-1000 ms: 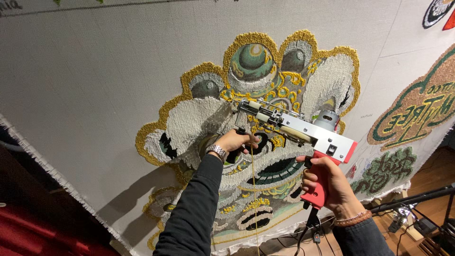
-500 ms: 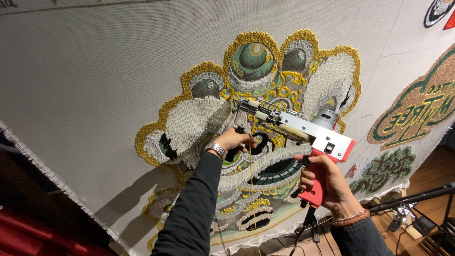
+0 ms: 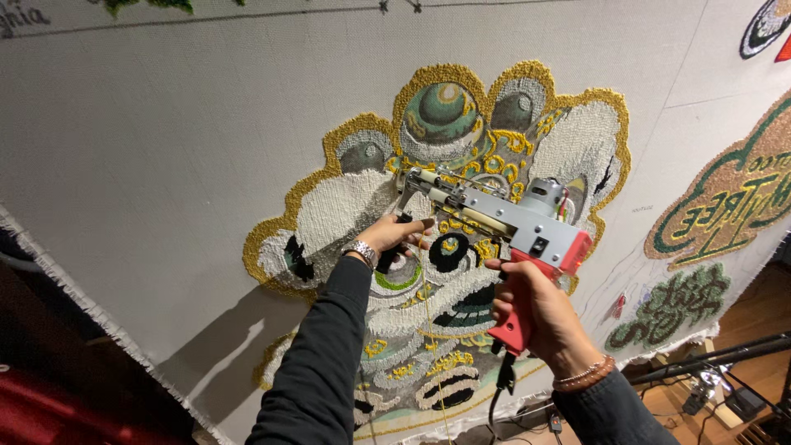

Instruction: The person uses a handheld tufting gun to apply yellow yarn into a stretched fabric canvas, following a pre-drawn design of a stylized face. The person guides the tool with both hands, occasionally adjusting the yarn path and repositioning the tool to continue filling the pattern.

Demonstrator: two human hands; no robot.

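Gripping the tufting gun (image 3: pixel 494 216) firmly, right hand (image 3: pixel 527 309) on its red handle, left hand (image 3: pixel 394 235) clenching the front grip, keeps its tip square against the cloth (image 3: pixel 165 165).

Over at the right edge of the frame you've got a second tufted patch (image 3: pixel 733 206), green and tan, with a smaller green patch (image 3: pixel 671 309) just below it. Lower right, a dark metal bar (image 3: pixel 717 358) slants across wooden floor (image 3: pixel 762 309). Lower left, red cloth (image 3: pixel 33 408) sits in shadow.
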